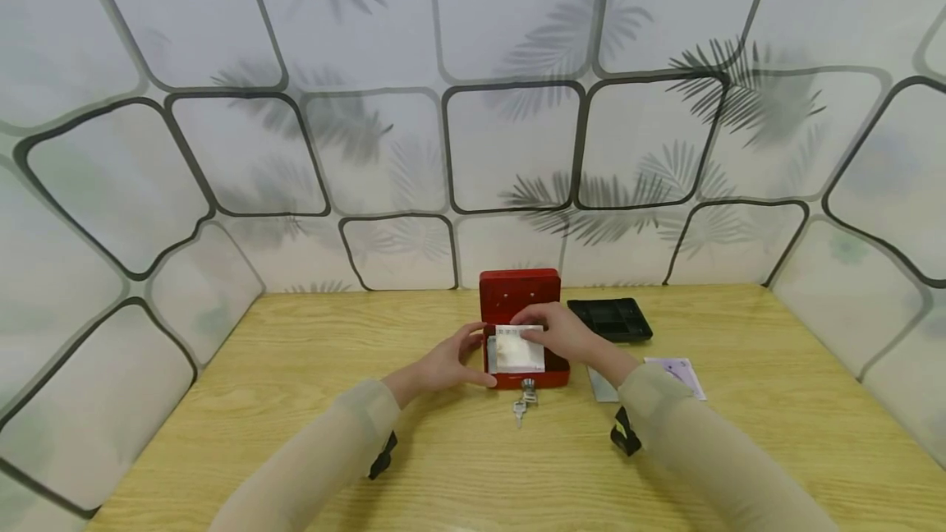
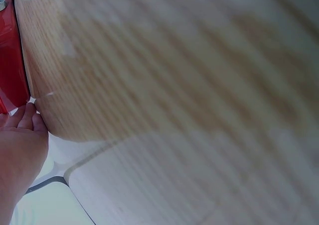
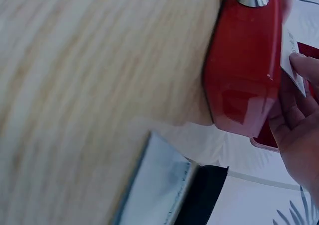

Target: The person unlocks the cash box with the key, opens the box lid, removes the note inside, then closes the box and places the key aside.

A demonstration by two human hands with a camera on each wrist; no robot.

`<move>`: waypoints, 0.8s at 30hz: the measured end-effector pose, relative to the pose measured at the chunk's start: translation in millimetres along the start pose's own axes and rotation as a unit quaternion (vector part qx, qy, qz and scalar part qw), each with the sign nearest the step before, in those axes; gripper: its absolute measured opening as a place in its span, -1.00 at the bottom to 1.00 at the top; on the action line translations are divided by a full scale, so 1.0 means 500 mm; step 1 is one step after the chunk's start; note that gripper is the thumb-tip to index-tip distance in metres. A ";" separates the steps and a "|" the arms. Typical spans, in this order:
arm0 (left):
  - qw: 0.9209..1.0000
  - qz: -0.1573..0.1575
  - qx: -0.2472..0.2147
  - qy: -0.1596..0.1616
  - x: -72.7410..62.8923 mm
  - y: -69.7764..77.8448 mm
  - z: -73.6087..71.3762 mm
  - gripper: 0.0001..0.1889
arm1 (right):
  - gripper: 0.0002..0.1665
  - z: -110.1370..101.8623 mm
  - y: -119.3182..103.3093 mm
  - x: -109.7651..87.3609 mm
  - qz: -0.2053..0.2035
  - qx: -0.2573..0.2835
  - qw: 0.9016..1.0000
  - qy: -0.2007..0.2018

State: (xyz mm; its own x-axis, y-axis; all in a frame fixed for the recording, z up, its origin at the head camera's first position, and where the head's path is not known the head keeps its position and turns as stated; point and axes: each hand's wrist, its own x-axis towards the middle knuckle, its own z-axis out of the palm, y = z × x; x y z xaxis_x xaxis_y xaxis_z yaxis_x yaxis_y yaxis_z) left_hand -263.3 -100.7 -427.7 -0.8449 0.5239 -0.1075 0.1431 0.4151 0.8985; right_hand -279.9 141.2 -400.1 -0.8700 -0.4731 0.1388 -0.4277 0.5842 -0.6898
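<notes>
While the left hand [image 1: 449, 358] braces the left end of a small red metal box [image 1: 550, 381], thumb at the front corner and fingers by the far part of that side, the right hand [image 1: 557, 331] reaches over the open top and pinches a pale, rectangular printed paper [image 1: 520, 353], thumb on one face and fingers on the other in the right wrist view. That paper lies across the mouth of the box, toward its left, with a greyish flat edge showing beside it; whether it rests on something or is held clear of the floor, I cannot tell. Behind it the red hinged lid [image 1: 520, 290] stands raised, and at the front a silvery key [image 1: 520, 410] hangs by the round metal lock [image 1: 528, 384]. Right of the box sit a black compartmented plastic tray [image 1: 609, 327], a grey flat piece [image 1: 602, 386] and a purple-and-white printed sheet [image 1: 683, 374], partly behind the sleeve. My reading is that placing or lifting the paper is the step in hand; either way, the next move seems to call for keeping the paper level past the rim, with the box held steady.
</notes>
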 end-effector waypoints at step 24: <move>1.000 0.008 -0.006 0.001 0.004 -0.005 0.000 -0.04 | -0.76 -0.130 0.038 -0.081 -0.048 0.001 0.998 0.040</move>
State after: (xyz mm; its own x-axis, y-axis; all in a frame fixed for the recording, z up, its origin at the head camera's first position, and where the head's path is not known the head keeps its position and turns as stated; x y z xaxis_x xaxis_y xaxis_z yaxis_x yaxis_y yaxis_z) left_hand -265.2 -100.6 -430.2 -0.8432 0.5295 -0.0925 0.1499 0.3970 0.9055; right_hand -268.8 214.3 -372.5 -0.8414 -0.4734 0.2607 -0.5103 0.5371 -0.6717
